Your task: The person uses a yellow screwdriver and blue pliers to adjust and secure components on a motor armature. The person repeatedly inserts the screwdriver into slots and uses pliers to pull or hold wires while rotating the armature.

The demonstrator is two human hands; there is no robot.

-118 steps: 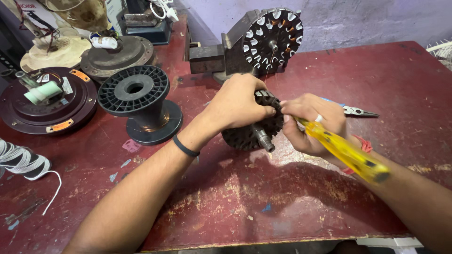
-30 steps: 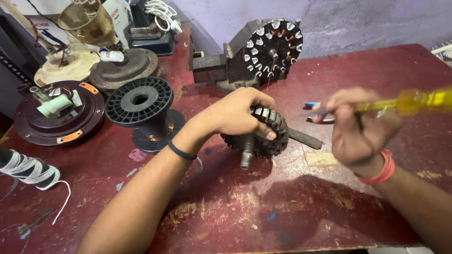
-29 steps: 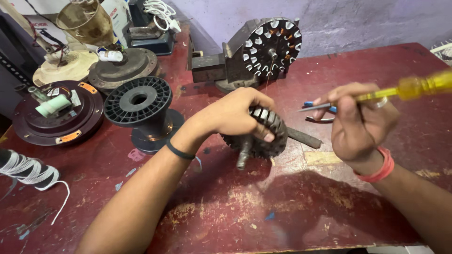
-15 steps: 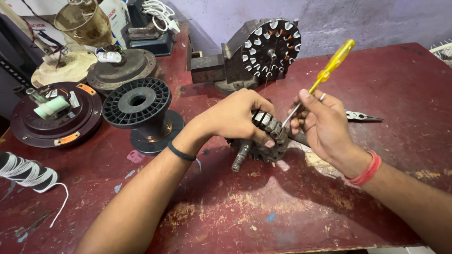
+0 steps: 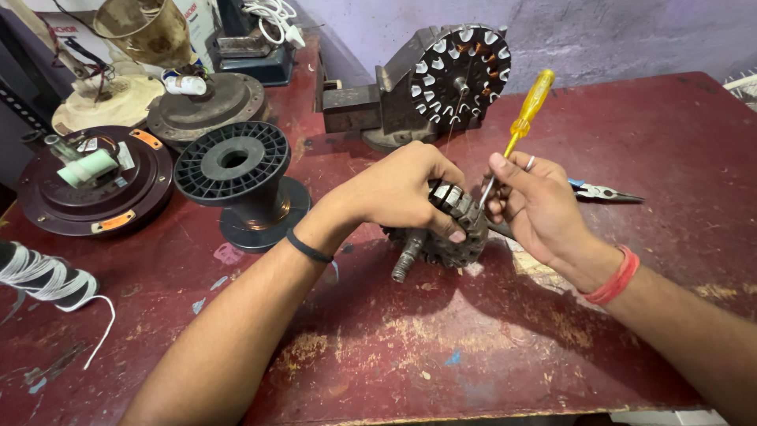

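My left hand point(image 5: 398, 189) grips a dark slotted fan stator core point(image 5: 451, 237) that rests tilted on the worn red table point(image 5: 378, 347), its shaft pointing down toward me. My right hand point(image 5: 536, 201) holds a yellow-handled screwdriver point(image 5: 522, 118) upright. Its metal tip touches the top of the stator's slots, right beside my left fingers. A red band sits on my right wrist, a black one on my left.
A second stator point(image 5: 461, 71) is mounted on a dark stand at the back. Blue-handled pliers point(image 5: 603, 192) lie to the right. An empty black spool point(image 5: 236, 177), round fan housings point(image 5: 98, 185) and a wire-wound bobbin point(image 5: 39, 276) crowd the left side.
My right hand swung in from the right and turned the screwdriver from level to upright, bringing its tip onto the stator. My left hand kept hold of the stator throughout.
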